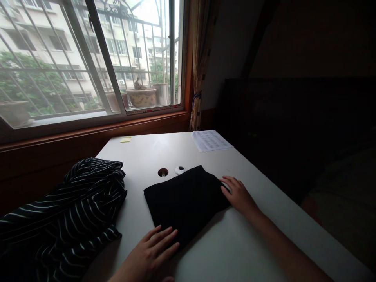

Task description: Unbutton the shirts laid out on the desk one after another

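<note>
A folded black cloth, perhaps a garment, lies flat on the white table. My left hand rests at its near left corner, fingers stretched out and spread over the fabric. At the cloth's right edge is my right hand, its fingers slightly bent and apart, the tips touching the edge. Neither hand grips the fabric visibly. To the left, a black garment with white stripes lies in a loose heap on the table's left side.
Behind the cloth, the tabletop has a round cable hole with a small white round cap beside it. Printed papers lie at the far right corner, a yellow sticky note at the far left. A barred window stands beyond.
</note>
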The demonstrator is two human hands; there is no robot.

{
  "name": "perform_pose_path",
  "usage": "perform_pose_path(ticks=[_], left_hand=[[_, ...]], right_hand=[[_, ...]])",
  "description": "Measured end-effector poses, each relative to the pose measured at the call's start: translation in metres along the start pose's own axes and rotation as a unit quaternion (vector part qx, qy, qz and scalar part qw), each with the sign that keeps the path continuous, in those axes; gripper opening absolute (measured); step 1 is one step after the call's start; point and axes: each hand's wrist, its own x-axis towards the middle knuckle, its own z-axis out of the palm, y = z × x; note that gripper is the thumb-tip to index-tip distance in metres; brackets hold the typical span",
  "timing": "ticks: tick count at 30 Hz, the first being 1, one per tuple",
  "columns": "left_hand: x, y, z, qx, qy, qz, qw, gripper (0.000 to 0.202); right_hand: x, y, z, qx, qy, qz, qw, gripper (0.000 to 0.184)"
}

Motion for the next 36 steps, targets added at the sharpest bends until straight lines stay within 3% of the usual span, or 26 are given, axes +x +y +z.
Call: perform_pose_path(ticks=[3, 7, 11, 16, 24, 32, 36], left_hand=[[0.01, 0.01, 0.0, 0.0, 0.015, 0.052, 0.999, 0.046], [0.012, 0.01, -0.003, -0.05, 0.015, 0.076, 0.996, 0.041], [0.005, 0.003, -0.01, -0.128, 0.004, 0.047, 0.991, 0.043], [-0.003, -0.003, -0.017, -0.165, 0.057, -0.024, 0.984, 0.04], [-0.006, -0.009, -0.017, -0.186, 0.087, -0.051, 0.977, 0.035], [-0.014, -0.015, -0.013, -0.2, 0.108, -0.078, 0.971, 0.035], [-0.016, -0.017, -0.013, -0.19, 0.106, -0.096, 0.971, 0.036]], right_hand=[[0.009, 0.001, 0.01, 0.002, -0.003, 0.053, 0.999, 0.037], [0.018, -0.002, 0.02, -0.003, 0.0, 0.07, 0.998, 0.034], [0.025, -0.006, 0.019, -0.017, 0.012, 0.089, 0.996, 0.032], [0.024, -0.013, 0.012, -0.059, 0.011, 0.074, 0.995, 0.023], [0.008, -0.025, 0.006, -0.122, 0.005, 0.048, 0.991, 0.034], [-0.003, -0.014, 0.003, -0.089, -0.029, 0.141, 0.986, 0.019], [-0.003, -0.003, 0.007, -0.062, -0.02, 0.181, 0.981, 0.025]])
